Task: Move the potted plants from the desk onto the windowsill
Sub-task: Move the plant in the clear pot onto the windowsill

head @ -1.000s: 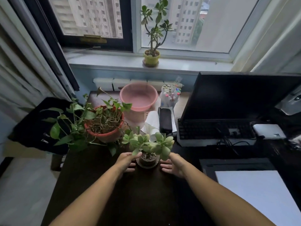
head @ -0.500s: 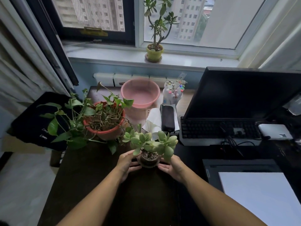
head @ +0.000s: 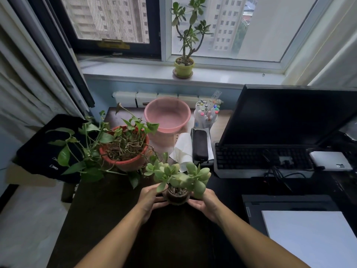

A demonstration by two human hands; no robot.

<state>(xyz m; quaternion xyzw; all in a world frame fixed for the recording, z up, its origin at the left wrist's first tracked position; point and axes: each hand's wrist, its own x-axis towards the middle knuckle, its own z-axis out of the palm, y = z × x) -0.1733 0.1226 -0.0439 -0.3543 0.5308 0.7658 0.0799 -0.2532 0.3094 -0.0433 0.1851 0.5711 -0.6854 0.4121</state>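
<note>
A small succulent in a dark round pot sits at the middle of the dark desk. My left hand cups the pot's left side and my right hand cups its right side. Whether the pot is lifted off the desk I cannot tell. A leafy trailing plant in a red-orange pot stands on the desk to the back left. On the white windowsill a tall jade plant in a yellow-green pot stands upright near the middle.
A pink plastic basin, a cup of markers, a white tissue and a black case lie between the plants and the sill. A black monitor and keyboard fill the right; a tablet with white paper lies front right.
Both hands have closed in from beside the small succulent pot onto its sides. The view has tilted so the windowsill sits lower in frame.
</note>
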